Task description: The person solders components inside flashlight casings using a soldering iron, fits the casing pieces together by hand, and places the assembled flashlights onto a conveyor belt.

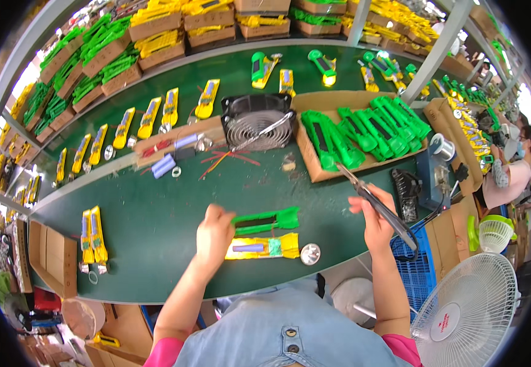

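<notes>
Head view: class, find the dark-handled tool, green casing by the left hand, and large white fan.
Dark-handled tool point(392, 217), head view: handle.
Green casing point(262, 221), head view: dark strip.
Large white fan point(445, 323), head view: central hub.

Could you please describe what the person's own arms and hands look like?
The left hand and right hand wear no gloves. Both forearms are bare, below bright pink sleeves. A light blue garment with two round buttons covers the front.

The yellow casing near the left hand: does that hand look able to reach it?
Probably yes: the left hand is close to the yellow casing, with nothing visible blocking it; the right hand, holding a dark-handled tool, is well clear.
</notes>
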### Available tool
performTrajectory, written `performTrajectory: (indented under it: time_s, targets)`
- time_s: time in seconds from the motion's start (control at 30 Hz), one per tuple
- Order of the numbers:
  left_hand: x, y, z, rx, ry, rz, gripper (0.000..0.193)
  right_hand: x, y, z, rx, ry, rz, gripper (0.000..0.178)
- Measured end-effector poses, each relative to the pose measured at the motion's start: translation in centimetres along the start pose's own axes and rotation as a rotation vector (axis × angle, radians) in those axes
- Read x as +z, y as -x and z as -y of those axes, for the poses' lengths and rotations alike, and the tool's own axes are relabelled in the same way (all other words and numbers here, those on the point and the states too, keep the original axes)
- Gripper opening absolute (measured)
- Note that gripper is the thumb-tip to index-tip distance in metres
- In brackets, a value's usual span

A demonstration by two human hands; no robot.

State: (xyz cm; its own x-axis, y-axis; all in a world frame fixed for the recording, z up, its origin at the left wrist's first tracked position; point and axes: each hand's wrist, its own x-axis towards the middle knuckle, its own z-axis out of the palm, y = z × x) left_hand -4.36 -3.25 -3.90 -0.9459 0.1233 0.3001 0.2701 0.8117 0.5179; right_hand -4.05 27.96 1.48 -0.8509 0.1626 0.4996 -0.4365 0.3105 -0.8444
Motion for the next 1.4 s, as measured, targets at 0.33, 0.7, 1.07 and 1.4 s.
performTrajectory:
  time_s: [0.33,0.7,1.07,1.4]
  targets:
    - [-0.5,3.5,0.7,0.388,0.248,0.239,0.053,1.6,-9.1,-7.5,0.038,0.853,0.285,0.075]
    - [-8.6,-8.6,4.2,0.515,-0.024,-0.321,0.044,2.7,-9.4,-8.0,-0.011,0.877,0.250,0.069]
    - [2.0,-34.5,18.5,-0.200,-0.442,-0.308,0.050,3.9,-8.3,-6.3,0.042,0.866,0.213,0.065]
    - [-1.0,-38.5,19.5,-0.254,-0.771,0.109,0.049,3.2,-8.6,-6.3,0.103,0.850,0.157,0.064]
